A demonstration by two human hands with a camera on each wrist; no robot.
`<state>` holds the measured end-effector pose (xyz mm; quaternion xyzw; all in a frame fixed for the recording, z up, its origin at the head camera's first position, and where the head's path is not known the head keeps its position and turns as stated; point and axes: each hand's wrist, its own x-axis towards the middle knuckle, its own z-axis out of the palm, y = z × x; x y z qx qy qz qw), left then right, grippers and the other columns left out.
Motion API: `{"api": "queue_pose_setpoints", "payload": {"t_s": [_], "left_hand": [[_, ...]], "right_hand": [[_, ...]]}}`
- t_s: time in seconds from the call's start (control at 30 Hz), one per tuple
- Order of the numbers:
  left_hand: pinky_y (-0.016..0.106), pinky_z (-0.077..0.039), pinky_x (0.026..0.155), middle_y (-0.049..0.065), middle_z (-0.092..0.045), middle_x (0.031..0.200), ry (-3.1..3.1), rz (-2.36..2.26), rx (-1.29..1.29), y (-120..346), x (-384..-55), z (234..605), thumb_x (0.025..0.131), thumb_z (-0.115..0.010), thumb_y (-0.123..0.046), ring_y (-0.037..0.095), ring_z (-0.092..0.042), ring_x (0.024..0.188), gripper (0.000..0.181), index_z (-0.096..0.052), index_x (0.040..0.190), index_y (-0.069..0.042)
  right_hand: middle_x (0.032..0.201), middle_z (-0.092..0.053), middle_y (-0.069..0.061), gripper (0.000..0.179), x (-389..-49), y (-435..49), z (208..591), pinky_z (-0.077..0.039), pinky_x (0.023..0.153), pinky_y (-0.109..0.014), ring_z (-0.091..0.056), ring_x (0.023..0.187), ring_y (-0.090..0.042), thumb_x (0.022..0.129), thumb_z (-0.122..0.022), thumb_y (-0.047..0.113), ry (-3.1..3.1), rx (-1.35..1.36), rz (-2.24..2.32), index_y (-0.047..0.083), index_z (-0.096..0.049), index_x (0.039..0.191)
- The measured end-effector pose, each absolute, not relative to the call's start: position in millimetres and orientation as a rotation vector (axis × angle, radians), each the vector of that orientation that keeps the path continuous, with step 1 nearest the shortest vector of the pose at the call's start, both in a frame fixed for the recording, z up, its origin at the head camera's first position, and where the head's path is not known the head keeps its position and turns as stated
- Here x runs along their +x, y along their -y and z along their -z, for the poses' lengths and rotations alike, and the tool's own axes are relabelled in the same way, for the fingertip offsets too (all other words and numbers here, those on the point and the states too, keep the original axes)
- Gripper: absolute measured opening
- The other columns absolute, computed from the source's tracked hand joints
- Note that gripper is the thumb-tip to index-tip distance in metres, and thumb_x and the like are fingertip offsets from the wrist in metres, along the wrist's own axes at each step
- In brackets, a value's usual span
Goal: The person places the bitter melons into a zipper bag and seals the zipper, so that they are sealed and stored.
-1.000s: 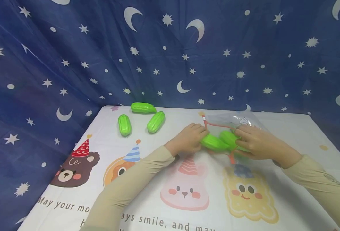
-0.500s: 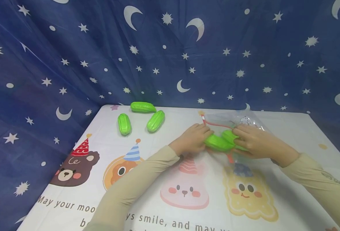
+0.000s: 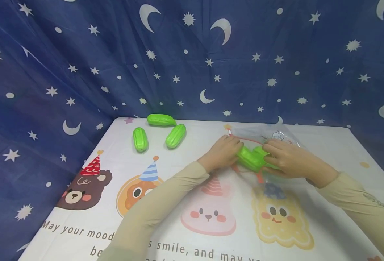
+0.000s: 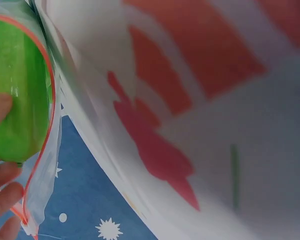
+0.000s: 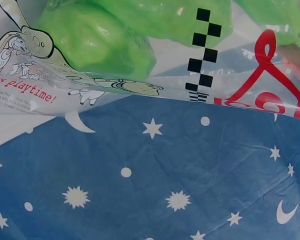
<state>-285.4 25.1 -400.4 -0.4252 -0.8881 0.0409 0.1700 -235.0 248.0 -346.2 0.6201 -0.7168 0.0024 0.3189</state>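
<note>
My left hand (image 3: 222, 152) holds a bright green toy cucumber (image 3: 249, 159) at the mouth of a clear drawstring bag (image 3: 255, 134). In the left wrist view, the thumb lies on the cucumber (image 4: 25, 80) and the fingers are around its lower end, inside the bag's red-edged opening. My right hand (image 3: 284, 159) grips the other side of the bag, its fingers curled at the edge. Through the printed plastic (image 5: 190, 90), the right wrist view shows several green cucumbers (image 5: 95, 45). Part of the bag is hidden behind the right hand.
Three more green cucumbers lie at the back left of the table: one upright to the eye (image 3: 141, 139), one crosswise (image 3: 161, 120), one slanted (image 3: 176, 136). A white cloth with cartoon prints (image 3: 208, 214) covers the table. Behind it hangs a blue star-patterned curtain (image 3: 166, 87).
My left hand has moved a little to the right with the cucumber, further into the bag's mouth. The right hand stays almost still on the bag, and the three loose cucumbers have not moved.
</note>
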Motion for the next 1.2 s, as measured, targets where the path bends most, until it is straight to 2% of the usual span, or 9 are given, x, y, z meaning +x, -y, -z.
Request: {"api": "queue_pose_setpoints", "payload": {"t_s": [0.17, 0.4, 0.77, 0.97, 1.2], "left_hand": [[0.027, -0.045, 0.085, 0.001, -0.063, 0.11, 2.524, -0.12, -1.144, -26.3, -285.2, 396.9, 0.086, -0.059, -0.027, 0.015, -0.058, 0.107, 0.027, -0.062, 0.108, -0.013], [0.028, -0.045, 0.086, 0.0, -0.063, 0.112, 2.527, -0.106, -1.12, -22.9, -285.3, 398.8, 0.085, -0.062, -0.028, 0.015, -0.058, 0.108, 0.029, -0.061, 0.11, -0.014], [0.027, -0.044, 0.079, -0.002, -0.062, 0.097, 2.489, -0.164, -1.234, -13.2, -280.0, 396.3, 0.09, -0.056, -0.029, 0.015, -0.058, 0.091, 0.022, -0.065, 0.105, -0.016], [0.029, -0.044, 0.08, 0.0, -0.061, 0.101, 2.538, -0.212, -1.262, -10.8, -279.7, 397.2, 0.088, -0.06, -0.03, 0.016, -0.057, 0.095, 0.027, -0.064, 0.111, -0.017], [0.03, -0.044, 0.087, 0.0, -0.058, 0.11, 2.611, -0.131, -1.324, -1.0, -277.6, 395.9, 0.089, -0.054, -0.023, 0.017, -0.055, 0.101, 0.035, -0.058, 0.124, -0.018]], "right_hand": [[0.081, -0.046, -0.007, 0.04, -234.8, -247.6, 345.9, -0.039, 0.062, -0.031, -0.041, 0.071, -0.02, 0.097, -0.042, 0.033, 1.873, 1.624, -0.023, 0.01, -0.051, 0.065], [0.079, -0.045, -0.007, 0.04, -235.0, -247.1, 346.3, -0.037, 0.061, -0.03, -0.04, 0.07, -0.02, 0.097, -0.042, 0.032, 1.865, 1.635, -0.04, 0.01, -0.05, 0.065], [0.079, -0.045, -0.007, 0.04, -235.8, -248.3, 346.6, -0.037, 0.061, -0.03, -0.04, 0.07, -0.02, 0.097, -0.042, 0.032, 1.87, 1.632, -0.044, 0.01, -0.05, 0.065], [0.08, -0.045, -0.007, 0.04, -235.3, -249.6, 346.9, -0.037, 0.06, -0.031, -0.04, 0.07, -0.02, 0.097, -0.041, 0.032, 1.869, 1.627, -0.048, 0.009, -0.05, 0.065], [0.081, -0.046, -0.007, 0.041, -234.9, -251.7, 346.9, -0.039, 0.06, -0.031, -0.041, 0.071, -0.02, 0.097, -0.04, 0.033, 1.895, 1.611, -0.021, 0.009, -0.051, 0.066]]}}
